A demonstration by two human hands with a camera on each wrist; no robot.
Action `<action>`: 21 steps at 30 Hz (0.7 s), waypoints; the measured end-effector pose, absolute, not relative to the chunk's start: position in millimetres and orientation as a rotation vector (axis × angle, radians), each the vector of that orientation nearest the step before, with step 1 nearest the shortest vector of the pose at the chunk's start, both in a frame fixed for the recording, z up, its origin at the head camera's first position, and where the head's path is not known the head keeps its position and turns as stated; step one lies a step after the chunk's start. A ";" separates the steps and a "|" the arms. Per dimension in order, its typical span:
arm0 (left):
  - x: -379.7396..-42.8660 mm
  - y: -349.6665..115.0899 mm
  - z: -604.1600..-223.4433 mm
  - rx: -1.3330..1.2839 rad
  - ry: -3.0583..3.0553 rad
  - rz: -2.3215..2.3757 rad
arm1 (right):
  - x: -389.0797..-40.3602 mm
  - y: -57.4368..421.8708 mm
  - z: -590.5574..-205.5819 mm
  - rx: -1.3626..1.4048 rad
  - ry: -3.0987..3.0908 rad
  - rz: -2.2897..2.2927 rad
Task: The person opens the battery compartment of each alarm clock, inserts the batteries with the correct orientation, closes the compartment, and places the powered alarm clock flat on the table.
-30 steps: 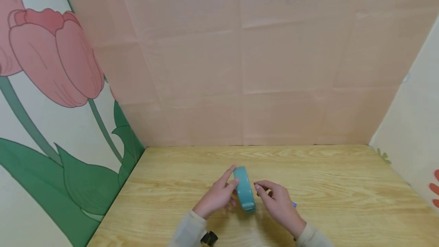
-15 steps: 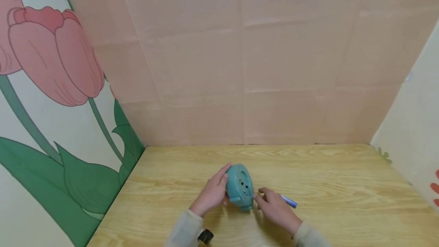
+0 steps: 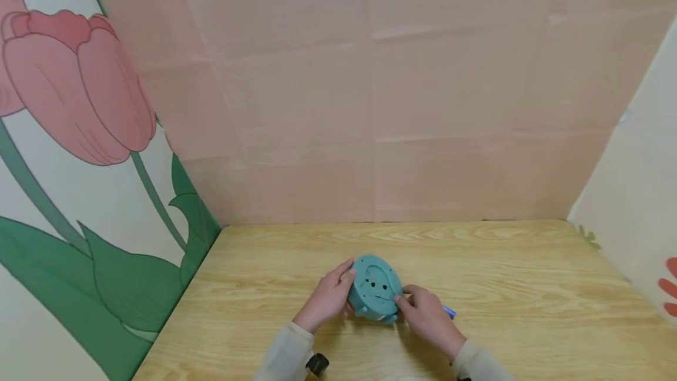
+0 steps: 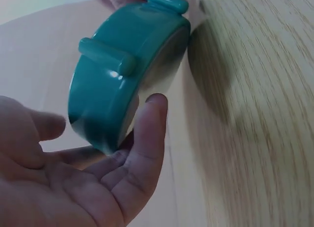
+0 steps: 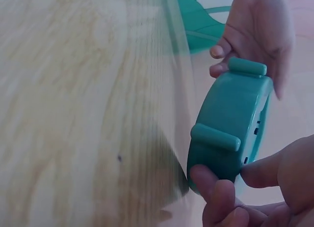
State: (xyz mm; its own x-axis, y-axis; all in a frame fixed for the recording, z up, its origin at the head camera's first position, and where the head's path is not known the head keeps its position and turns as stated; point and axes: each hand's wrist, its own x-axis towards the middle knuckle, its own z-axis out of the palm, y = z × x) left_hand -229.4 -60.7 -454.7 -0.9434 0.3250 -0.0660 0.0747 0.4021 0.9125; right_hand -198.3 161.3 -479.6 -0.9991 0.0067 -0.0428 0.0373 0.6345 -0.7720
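Observation:
A round teal alarm clock (image 3: 376, 290) is held tilted over the wooden table, its back with small black knobs or holes turned up toward the head view. My left hand (image 3: 325, 298) grips its left rim; the left wrist view shows those fingers (image 4: 144, 143) curled round the lower edge. At the opposite rim, my right hand (image 3: 425, 315) pinches the clock between thumb (image 5: 265, 173) and fingers. Two stubby feet (image 5: 216, 137) stick out from the clock's side. The front face is mostly hidden.
A small blue cylinder (image 3: 449, 312) lies on the wooden table (image 3: 529, 287), partly behind the right hand. A black wrist device (image 3: 317, 364) shows at the left sleeve. A pinkish covered wall (image 3: 370, 104) rises behind the table, with a tulip mural at left.
The clock has turned from edge-on to showing its back. My right hand, apart from the clock a second ago, has come to its right rim and now pinches it.

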 end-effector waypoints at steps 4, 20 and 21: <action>-229.0 -61.0 -458.1 0.345 2.425 1.505 | -198.6 163.7 -478.4 0.083 2.790 -1.346; -231.6 -54.7 -465.2 0.391 2.681 1.135 | -196.4 171.6 -477.6 0.065 2.889 -1.280; -232.0 -54.5 -465.0 0.402 2.687 1.130 | -196.4 172.1 -477.2 0.061 2.892 -1.280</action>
State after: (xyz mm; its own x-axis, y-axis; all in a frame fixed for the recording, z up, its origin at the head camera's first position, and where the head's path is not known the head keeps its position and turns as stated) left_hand -232.0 -54.5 -465.0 -0.9433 0.3231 -0.0763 0.1715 0.6710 0.7214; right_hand -196.4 172.1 -477.2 -0.9990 0.0438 0.0043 0.0263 0.6718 -0.7402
